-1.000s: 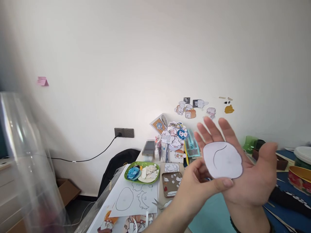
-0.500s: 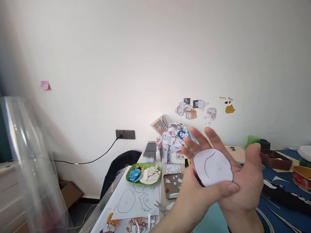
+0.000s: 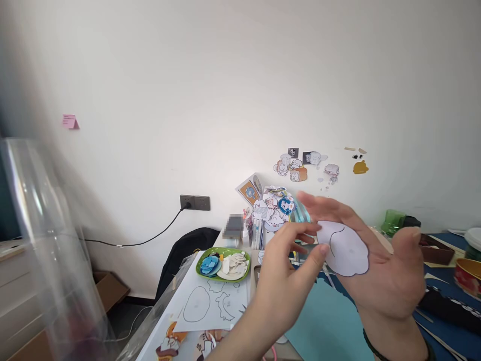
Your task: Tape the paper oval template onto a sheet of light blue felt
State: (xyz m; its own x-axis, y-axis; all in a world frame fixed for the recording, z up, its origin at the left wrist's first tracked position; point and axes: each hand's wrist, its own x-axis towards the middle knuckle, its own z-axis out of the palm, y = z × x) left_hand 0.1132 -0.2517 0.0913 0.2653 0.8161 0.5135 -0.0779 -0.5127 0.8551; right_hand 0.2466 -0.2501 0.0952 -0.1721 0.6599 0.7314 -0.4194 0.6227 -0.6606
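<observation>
A white rounded paper cutout [image 3: 347, 253] with a curved black line on it is held up above the desk. My left hand [image 3: 287, 276] pinches its left edge between thumb and fingers. Behind the cutout, my right hand [image 3: 383, 281] is open, palm facing me, its fingers stretched out to the left and the thumb apart. The paper lies in front of that palm and fingers; whether it touches them all along I cannot tell. Under my hands is a light blue sheet [image 3: 323, 321].
A green tray [image 3: 242, 275] holds blue and white cut pieces, beside a printed outline sheet [image 3: 205, 321]. Character cutouts [image 3: 276, 208] stand at the back. At right are a brown box [image 3: 436, 250] and a red-yellow bowl [image 3: 469, 278]. Clear plastic film [image 3: 41, 225] rises at left.
My left hand has shifted left, from gripping the cutout's lower edge to its left edge. The cutout has turned and moved slightly right, and the right hand has tilted, its fingers closer together.
</observation>
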